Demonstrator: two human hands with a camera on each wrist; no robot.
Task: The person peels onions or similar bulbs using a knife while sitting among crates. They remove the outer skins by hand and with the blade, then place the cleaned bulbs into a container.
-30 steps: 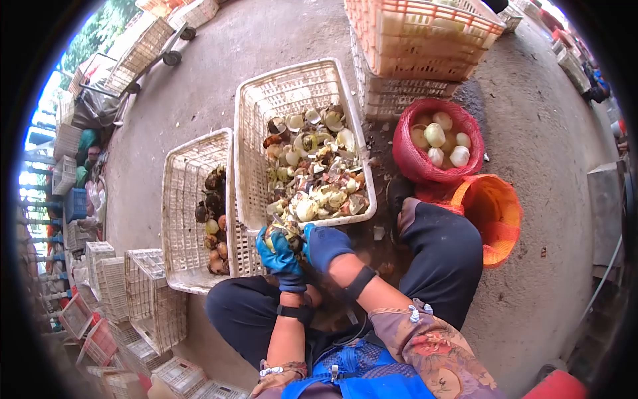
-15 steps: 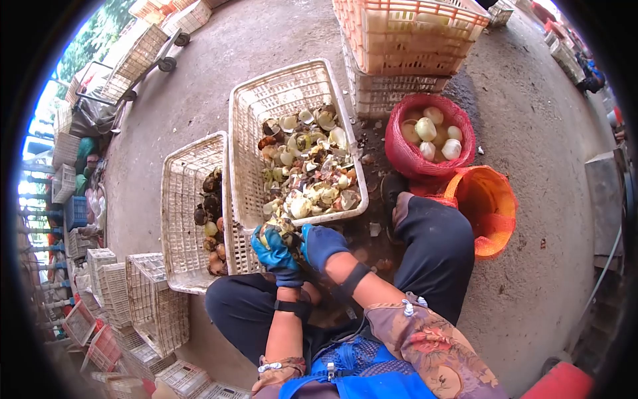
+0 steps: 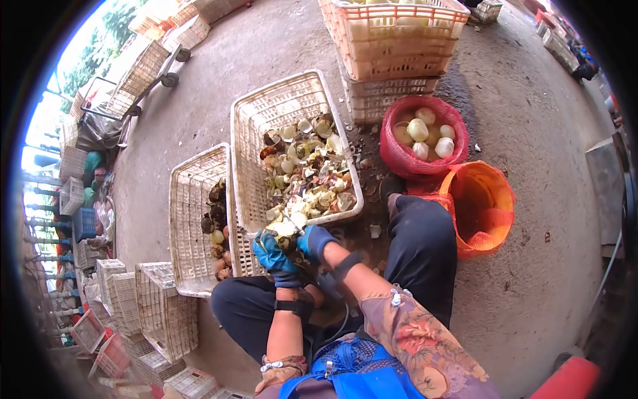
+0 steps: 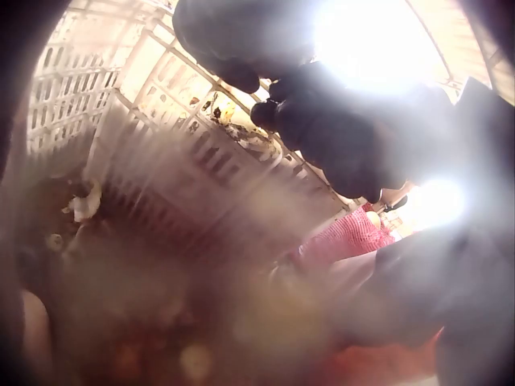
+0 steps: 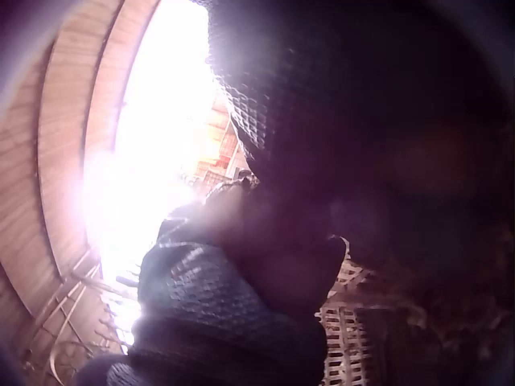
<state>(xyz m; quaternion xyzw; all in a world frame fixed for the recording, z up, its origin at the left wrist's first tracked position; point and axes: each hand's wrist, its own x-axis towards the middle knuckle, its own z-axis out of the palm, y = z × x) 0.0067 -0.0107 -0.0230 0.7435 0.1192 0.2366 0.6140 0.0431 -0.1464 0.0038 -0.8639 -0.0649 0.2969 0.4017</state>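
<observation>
In the head view, my left hand (image 3: 272, 258), in a blue glove, grips a partly peeled onion (image 3: 282, 228) with pale flesh above and darker skin below. My right hand (image 3: 315, 242), gloved too, is right at the onion's right side with its fingers bent; I cannot tell what it holds. Both hands are low over the near edge of a large white crate (image 3: 279, 93). Onion peelings (image 3: 312, 169) and scraps lie inside that crate. Both wrist views are dark or glared; the right one shows a textured glove (image 5: 201, 281) close up.
At the left a second crate (image 3: 193, 219) holds dark, unpeeled onions (image 3: 217, 223). Right of the large crate stand a red mesh-covered tub (image 3: 399, 156) of peeled onions and an orange bag (image 3: 508, 206). Stacked crates (image 3: 392, 60) rise behind; more crates (image 3: 166, 312) stand at the left.
The head view has shifted slightly. The onion in my left hand shows more pale flesh on top than before. My right hand stays beside it, its forearm swung a little leftward.
</observation>
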